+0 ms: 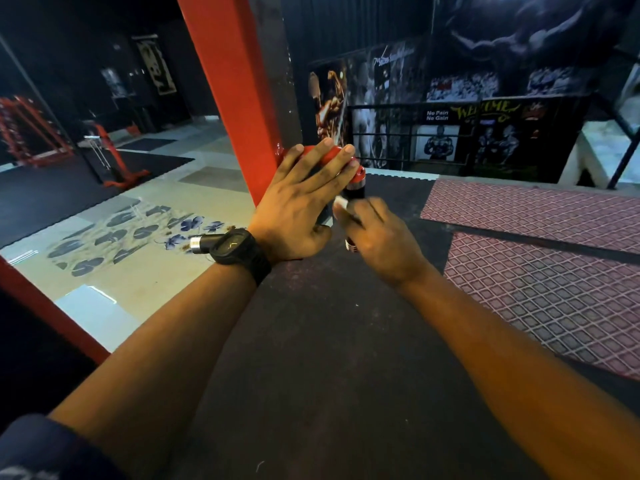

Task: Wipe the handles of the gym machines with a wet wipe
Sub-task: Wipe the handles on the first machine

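Where the right hand grips the handle, dark rubber floor spreads.

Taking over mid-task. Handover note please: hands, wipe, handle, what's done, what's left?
Left hand: open, fingers flat on the red bar above the handle.
Right hand: pinches the wipe against the black handle, about mid-grip.
Done: wipe is on this handle; how much is already wiped can't be told.
Left: cover the grip down to its chrome end, then the other machines' handles.
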The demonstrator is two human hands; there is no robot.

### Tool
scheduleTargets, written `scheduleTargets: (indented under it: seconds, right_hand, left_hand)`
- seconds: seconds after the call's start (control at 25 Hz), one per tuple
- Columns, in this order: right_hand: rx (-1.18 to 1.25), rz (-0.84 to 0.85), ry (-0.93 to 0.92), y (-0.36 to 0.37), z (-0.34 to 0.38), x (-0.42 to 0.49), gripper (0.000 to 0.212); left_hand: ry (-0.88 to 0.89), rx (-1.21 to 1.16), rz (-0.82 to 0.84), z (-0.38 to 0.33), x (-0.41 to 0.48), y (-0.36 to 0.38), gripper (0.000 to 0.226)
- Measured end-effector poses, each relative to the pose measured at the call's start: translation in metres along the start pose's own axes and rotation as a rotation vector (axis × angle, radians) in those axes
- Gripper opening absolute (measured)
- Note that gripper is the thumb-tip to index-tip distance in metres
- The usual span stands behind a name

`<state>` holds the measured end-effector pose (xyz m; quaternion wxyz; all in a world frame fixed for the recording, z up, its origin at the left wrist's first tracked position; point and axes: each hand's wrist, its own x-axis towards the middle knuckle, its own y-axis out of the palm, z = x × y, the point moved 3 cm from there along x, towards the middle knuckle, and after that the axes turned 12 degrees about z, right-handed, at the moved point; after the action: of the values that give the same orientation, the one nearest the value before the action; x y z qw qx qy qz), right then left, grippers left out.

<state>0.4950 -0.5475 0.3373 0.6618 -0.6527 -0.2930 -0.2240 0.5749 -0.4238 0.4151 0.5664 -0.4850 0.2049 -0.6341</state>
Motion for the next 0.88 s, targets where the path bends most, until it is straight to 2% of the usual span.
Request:
scheduleTargets:
  seconds: [0.04,0.12,0.24,0.32,0.4,0.48,0.56,0.64,0.76,0.88]
  right_hand:
    - [0.023,-0.031,-0.009,-0.003,0.002,0.001,0.023]
    - [0.126,-0.022,0.124,0.004,0.001,-0.003,0.025]
    - [0.152,-0.023,0.095,-0.004,0.006,-0.002,0.024]
    - [0.056,-0.154,0.033,-0.011,0.002,0.004,0.022]
    - [0.124,-0.252,0.08,-0.008,0.003,0.0,0.015]
    - [0.147,-0.237,0.108,0.004,0.003,-0.011,0.012]
    - [0.029,-0.185,0.063,0.008,0.001,-0.013,0.021]
    - [-0.002,-0.228,0.017,0.01,-0.002,-0.016,0.024]
    - [0.306,-0.093,0.188,0.023,0.002,-0.032,0.014]
    - [0.48,-0.076,0.382,0.031,0.002,-0.039,0.02]
  left_hand:
    - [-0.004,-0.002,-0.004,0.0,0.0,0.001,0.09]
    - [-0.001,-0.003,-0.001,-0.001,0.0,0.002,0.09]
    - [-0.002,0.013,-0.014,0.0,0.0,0.002,0.09]
    - [-0.008,0.008,-0.021,-0.001,0.001,0.003,0.091]
    - [-0.013,0.002,-0.006,-0.001,0.001,0.003,0.091]
    - [-0.01,0.01,0.015,0.001,0.0,0.003,0.09]
    - [-0.012,0.002,0.02,0.001,0.001,0.002,0.09]
    - [-0.018,-0.013,0.035,0.001,0.002,0.0,0.089]
    - [-0.012,0.018,0.045,0.002,0.001,-0.001,0.089]
    - [-0.004,0.024,0.025,0.0,0.003,0.001,0.089]
